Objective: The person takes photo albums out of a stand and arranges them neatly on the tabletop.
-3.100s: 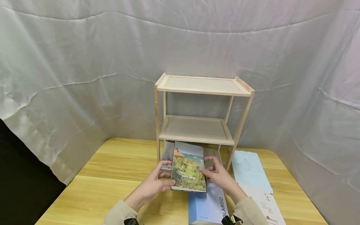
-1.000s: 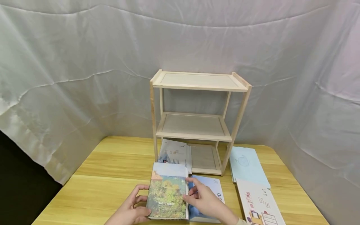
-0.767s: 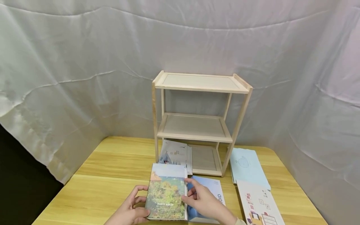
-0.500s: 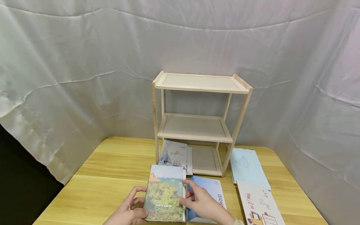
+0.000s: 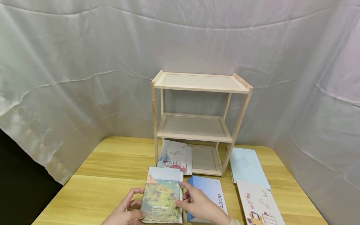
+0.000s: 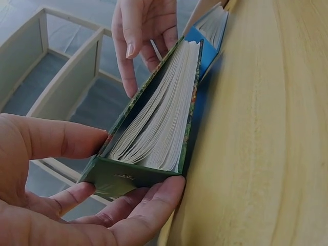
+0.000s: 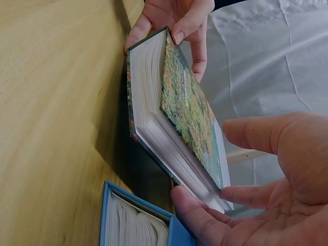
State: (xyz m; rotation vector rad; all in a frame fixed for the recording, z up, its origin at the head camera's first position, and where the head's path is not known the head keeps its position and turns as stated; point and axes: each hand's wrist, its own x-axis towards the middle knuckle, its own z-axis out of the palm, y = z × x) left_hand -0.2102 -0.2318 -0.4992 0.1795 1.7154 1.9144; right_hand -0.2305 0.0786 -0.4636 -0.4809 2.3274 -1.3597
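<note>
We pinch the photo album (image 5: 161,197) by its spine in our left hand (image 5: 126,208), thumb and fingers parted by its thickness; our right hand (image 5: 199,204) loosely holds the page edge, above the table (image 5: 92,190).

"PHOTO ALBUM" stands in white capitals low on the front cover of the thick hardback book with a painted garden scene (image 5: 161,194), and "LAROID" runs in dark capitals along the right side of the pale-blue rectangular book (image 5: 208,187), smaller print being illegible.
</note>
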